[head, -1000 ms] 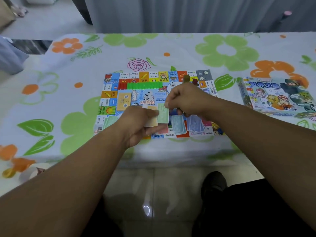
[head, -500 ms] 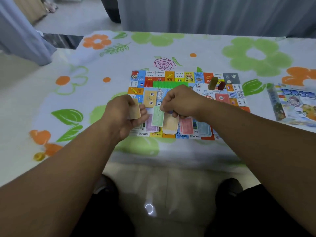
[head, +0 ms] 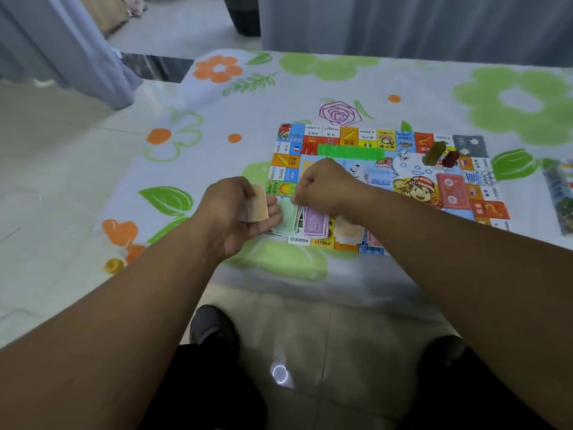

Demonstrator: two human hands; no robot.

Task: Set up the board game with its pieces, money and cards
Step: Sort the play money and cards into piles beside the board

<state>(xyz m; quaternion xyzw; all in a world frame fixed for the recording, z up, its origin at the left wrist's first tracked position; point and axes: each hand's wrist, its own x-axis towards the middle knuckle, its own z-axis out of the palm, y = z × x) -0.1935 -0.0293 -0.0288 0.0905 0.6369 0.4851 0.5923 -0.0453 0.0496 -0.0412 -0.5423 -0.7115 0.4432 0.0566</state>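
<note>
The green note (head: pixel 287 216), which was held up between the hands half a second ago, is now brought down onto the 7 o'clock corner of the game board (head: pixel 387 141). It is pinched at its far end by the right hand (head: pixel 325 187), whose fingers are curled tightly over it. Whether more green money lies under it cannot be told surely. The left hand (head: pixel 238 215) is closed around a thin stack of beige notes (head: pixel 259 203), which is kept just beside that corner, at 9 o'clock from the green note.

Toward 3 o'clock from the green note, a purple pile (head: pixel 314 223) and an orange pile (head: pixel 348 232) are laid along the near edge of the board. What comes after them is mostly hidden by the right forearm. A red card deck (head: pixel 449 189) and two tokens (head: pixel 434 154) are seen toward 2 o'clock on the board.

It is judged that the money is being sorted by colour and that the beige notes are not yet dealt out.
</note>
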